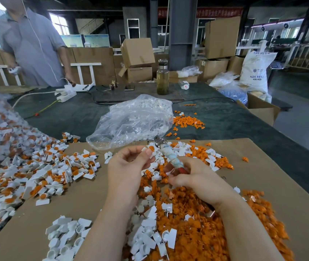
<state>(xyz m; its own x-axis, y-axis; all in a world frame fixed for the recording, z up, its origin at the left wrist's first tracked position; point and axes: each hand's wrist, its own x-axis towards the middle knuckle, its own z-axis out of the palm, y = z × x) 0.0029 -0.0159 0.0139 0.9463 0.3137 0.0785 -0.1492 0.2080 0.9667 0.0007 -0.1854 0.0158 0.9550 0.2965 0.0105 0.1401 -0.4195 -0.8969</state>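
My left hand (129, 164) pinches a small white holder with an orange plug (150, 148) between thumb and fingers, held above the cardboard. My right hand (193, 178) grips a small hammer-like tool (170, 156) by its tape-wrapped handle, its metal head pointing up and left, close to the pinched piece. Beneath both hands lies a heap of loose orange plugs (197, 232) mixed with white holders (146, 234).
A cardboard sheet (262, 166) covers the green table. Assembled white-and-orange pieces (37, 176) pile up at left. A clear plastic bag (131, 121) of white parts lies ahead, a glass bottle (162, 80) behind it. A person in a grey shirt (31, 46) stands far left.
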